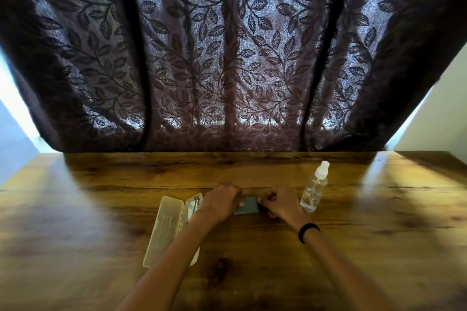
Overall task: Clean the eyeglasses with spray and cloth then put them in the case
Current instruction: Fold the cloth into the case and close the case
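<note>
On the table, the case lies left of the cloth, the spray bottle right.

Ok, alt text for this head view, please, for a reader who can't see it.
Both hands, left hand and right hand, hold a grey-blue cloth on a wooden table. An open cream case lies to the left, a clear spray bottle stands right, and a dark leaf-patterned curtain hangs behind.

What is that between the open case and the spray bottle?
In the head view, both hands, left hand and right hand, meet over a grey-blue cloth between case and spray bottle.
</note>
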